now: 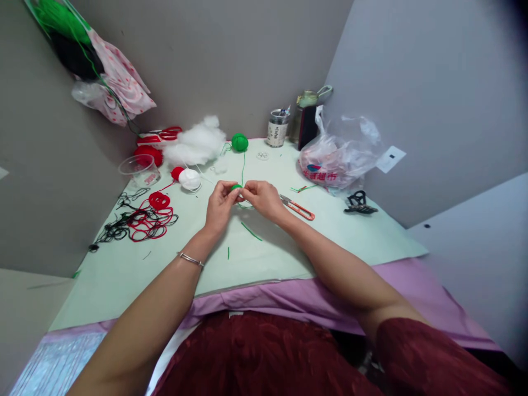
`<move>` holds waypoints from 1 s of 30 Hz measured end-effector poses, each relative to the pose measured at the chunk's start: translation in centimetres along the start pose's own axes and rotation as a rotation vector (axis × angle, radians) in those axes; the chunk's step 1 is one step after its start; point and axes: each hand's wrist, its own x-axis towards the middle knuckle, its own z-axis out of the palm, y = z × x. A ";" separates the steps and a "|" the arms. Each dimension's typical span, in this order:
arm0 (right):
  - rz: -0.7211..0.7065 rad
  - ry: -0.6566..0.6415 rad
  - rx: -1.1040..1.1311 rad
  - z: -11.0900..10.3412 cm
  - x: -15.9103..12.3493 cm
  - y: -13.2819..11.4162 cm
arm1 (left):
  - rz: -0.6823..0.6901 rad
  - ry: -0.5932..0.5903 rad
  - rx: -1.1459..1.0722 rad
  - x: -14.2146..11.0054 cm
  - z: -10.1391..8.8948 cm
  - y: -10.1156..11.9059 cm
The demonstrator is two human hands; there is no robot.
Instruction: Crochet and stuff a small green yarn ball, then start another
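My left hand [221, 202] and my right hand [262, 198] meet over the middle of the pale green tabletop. Between their fingertips is a small green yarn piece [236, 187], mostly covered by the fingers. A strand of green yarn [243, 166] runs from the hands back to a green yarn ball [240, 142]. Both hands are closed in a pinch around the piece; any fine tool in them is too small to make out. Just right of my right hand lie orange-handled thread snips [297, 208]. Cut green yarn bits [251, 231] lie in front of the hands.
At left are tangled red and black yarn [144, 221], a clear plastic cup [140, 170], a white yarn ball [190, 179] and white stuffing [196, 143]. A pen tin [277, 129], a plastic bag [334, 159] and a black hair clip [360, 203] stand at back and right.
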 end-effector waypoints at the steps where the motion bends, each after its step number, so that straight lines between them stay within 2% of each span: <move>1: -0.023 -0.010 -0.020 -0.1 -0.2 -0.2 | -0.009 0.002 -0.001 0.1 -0.1 0.1; 8: -0.133 -0.095 -0.128 -0.1 -1.7 -1.4 | -0.076 0.053 0.014 0.6 -0.8 -0.1; 19: -0.037 -0.054 -0.033 0.3 -0.7 -0.6 | -0.191 0.065 -0.013 0.8 -0.6 -0.2; 26: -0.075 -0.055 0.002 0.1 -0.9 -0.4 | -0.113 0.126 -0.008 0.5 -0.7 0.3; 30: -0.093 -0.072 -0.004 -1.6 -0.2 0.5 | -0.056 0.170 -0.008 1.0 -1.3 0.6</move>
